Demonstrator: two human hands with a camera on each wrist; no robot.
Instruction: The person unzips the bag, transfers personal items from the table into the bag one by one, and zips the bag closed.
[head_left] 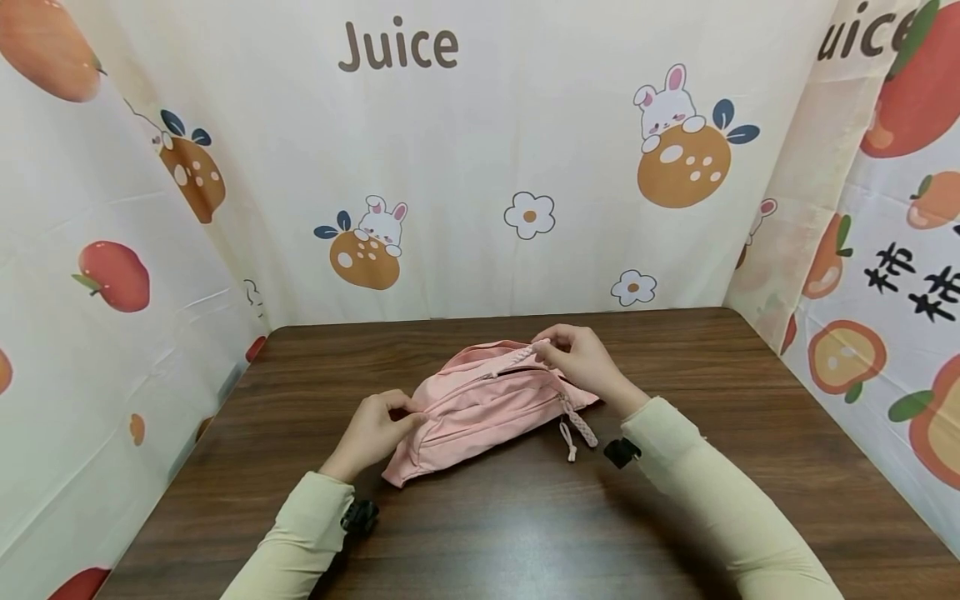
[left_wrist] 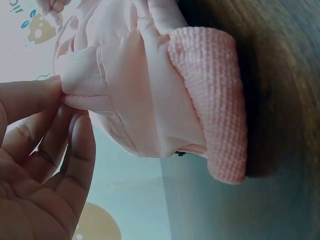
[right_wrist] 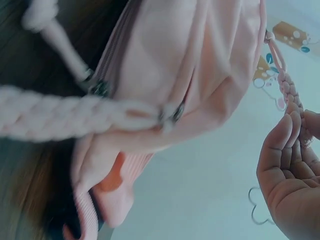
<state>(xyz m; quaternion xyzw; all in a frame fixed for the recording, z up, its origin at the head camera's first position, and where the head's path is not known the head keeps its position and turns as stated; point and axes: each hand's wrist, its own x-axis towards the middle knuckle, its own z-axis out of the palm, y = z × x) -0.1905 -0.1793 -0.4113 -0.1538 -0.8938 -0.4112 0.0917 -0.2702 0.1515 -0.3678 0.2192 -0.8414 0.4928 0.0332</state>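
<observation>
A pink waist bag [head_left: 480, 408] with several zippers lies on the brown table, its top zipper partly undone. At the bag's left end, my left hand [head_left: 378, 432] pinches the fabric between thumb and fingers; the left wrist view shows this hand [left_wrist: 45, 145] gripping a fold near the seam. My right hand [head_left: 581, 362] pinches a braided zipper pull [right_wrist: 291, 95] at the bag's upper right. Two more pulls hang at the right end, a thick braided one [right_wrist: 60, 112] and a thin knotted cord [head_left: 567, 442].
The wooden table [head_left: 510, 542] stands against a printed curtain [head_left: 465, 150] with fruit and rabbit pictures. Similar cloth hangs at both sides. A textured pink strap end [left_wrist: 215, 105] folds over near the bag's left end.
</observation>
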